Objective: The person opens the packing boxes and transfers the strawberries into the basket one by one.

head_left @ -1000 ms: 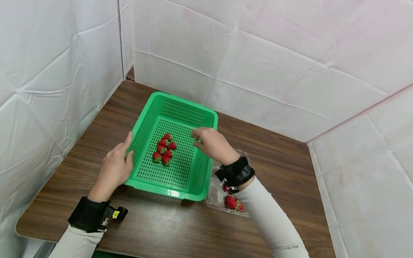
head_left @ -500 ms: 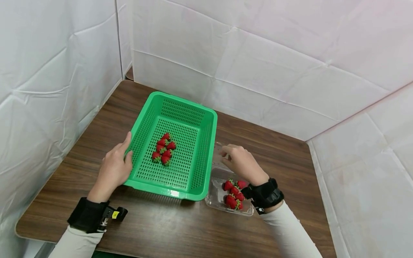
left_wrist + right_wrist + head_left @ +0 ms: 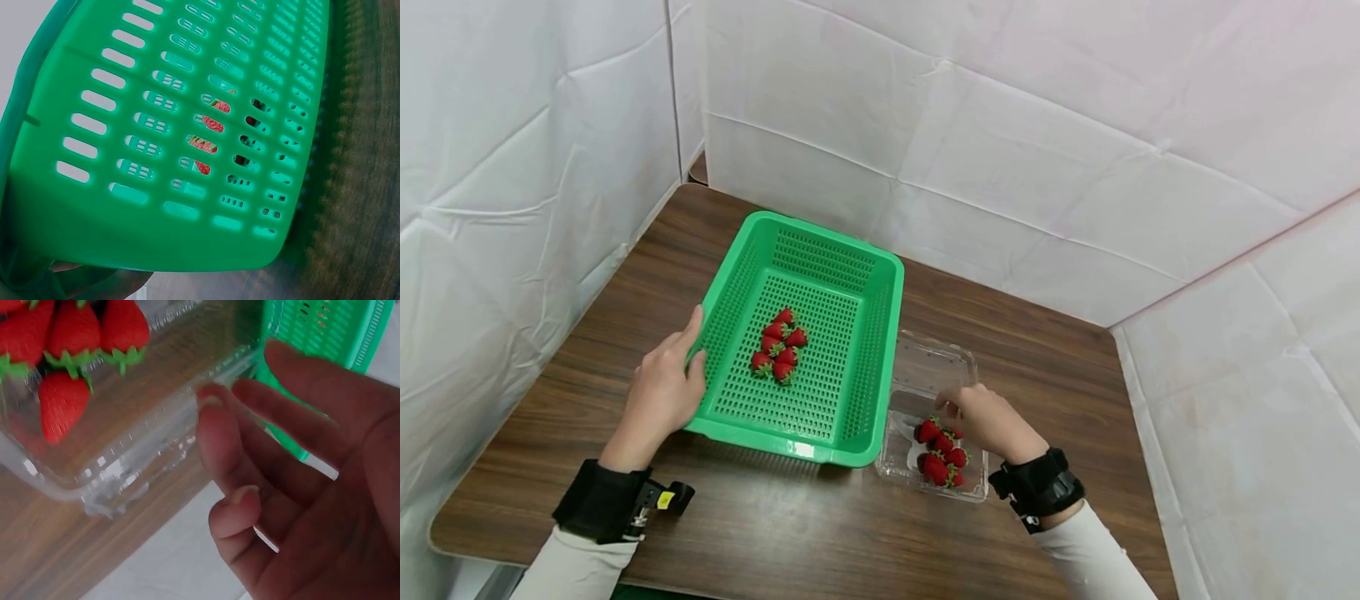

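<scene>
A green plastic basket (image 3: 827, 408) with slotted walls sits on the table, tilted slightly in view. Several strawberries (image 3: 786, 357) lie clustered on its floor. At its left side my left hand (image 3: 662, 387) grips the rim; in the left wrist view the slotted wall (image 3: 156, 237) hides most of that hand. To the right stands a clear clamshell box (image 3: 895, 462), lid laid back, holding several strawberries (image 3: 937, 468). My right hand (image 3: 996, 422) hovers over the box, fingers loosely bent. Nothing is between those fingers in the right wrist view, where strawberries (image 3: 64, 403) are near the hand.
The brown wooden table (image 3: 760, 533) has a rounded left corner. White sheeted walls (image 3: 985, 167) stand close behind and at both sides. The box's clear lid (image 3: 936, 358) lies flat behind it, next to the basket's right wall.
My right hand has moved from above the basket's right side, rightward and nearer, to over the clear box. The left hand stays at the rim.
</scene>
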The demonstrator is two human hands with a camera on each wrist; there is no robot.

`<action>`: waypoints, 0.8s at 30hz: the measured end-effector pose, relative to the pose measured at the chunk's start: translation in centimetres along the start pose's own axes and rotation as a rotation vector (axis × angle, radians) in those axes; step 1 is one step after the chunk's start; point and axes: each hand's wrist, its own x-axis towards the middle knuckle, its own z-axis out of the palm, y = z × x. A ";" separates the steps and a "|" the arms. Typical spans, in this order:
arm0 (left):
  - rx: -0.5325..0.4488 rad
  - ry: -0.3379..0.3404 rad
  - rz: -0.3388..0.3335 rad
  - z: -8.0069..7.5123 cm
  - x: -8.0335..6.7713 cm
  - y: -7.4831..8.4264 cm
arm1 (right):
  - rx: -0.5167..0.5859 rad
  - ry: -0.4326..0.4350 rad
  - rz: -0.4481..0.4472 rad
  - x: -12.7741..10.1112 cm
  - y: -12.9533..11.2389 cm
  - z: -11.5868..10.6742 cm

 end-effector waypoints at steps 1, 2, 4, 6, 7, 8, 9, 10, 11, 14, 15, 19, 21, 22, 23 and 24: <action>0.001 0.002 0.001 0.0 0.0 0.0 | 0.012 -0.021 0.007 -0.1 0.0 0.3; 0.000 0.002 0.001 0.0 0.0 0.0 | 0.016 -0.043 0.014 -0.2 -0.1 0.7; -0.003 0.002 0.003 0.0 0.0 0.0 | 0.022 -0.074 0.034 -0.4 -0.2 1.6; -0.005 0.000 0.006 -0.1 0.0 0.0 | -0.002 -0.087 0.053 -0.6 -0.3 2.5; -0.005 0.001 0.008 -0.1 0.0 0.1 | -0.015 -0.090 0.059 -0.6 -0.4 2.9; -0.007 0.000 0.007 -0.1 0.0 0.1 | -0.024 -0.090 0.063 -0.7 -0.4 3.3; -0.006 0.000 0.007 -0.1 0.0 0.1 | -0.029 -0.088 0.068 -0.8 -0.3 3.7; -0.005 0.001 0.006 -0.1 0.0 0.1 | -0.037 -0.084 0.069 -0.8 -0.3 4.0; -0.004 0.002 0.005 -0.1 0.0 0.1 | -0.046 -0.081 0.064 -0.8 -0.3 4.2; -0.001 -0.001 0.001 -0.2 0.0 0.1 | -0.045 -0.079 0.058 -0.8 -0.1 4.7; 0.001 -0.002 0.000 -0.2 0.0 0.2 | -0.045 -0.080 0.057 -0.8 0.0 4.8; 0.001 -0.011 -0.004 -0.2 0.0 0.2 | -0.043 -0.094 0.061 -0.7 0.1 4.8; 0.000 -0.012 -0.004 -0.2 0.0 0.2 | -0.035 -0.110 0.067 -0.7 0.1 4.8; -0.001 -0.012 -0.003 -0.2 0.0 0.2 | -0.034 -0.116 0.069 -0.7 0.1 4.8; -0.002 -0.010 -0.001 -0.2 0.0 0.2 | -0.029 -0.122 0.070 -0.7 0.0 4.8; -0.002 -0.008 -0.001 -0.2 0.0 0.2 | -0.025 -0.128 0.074 -0.7 0.0 4.8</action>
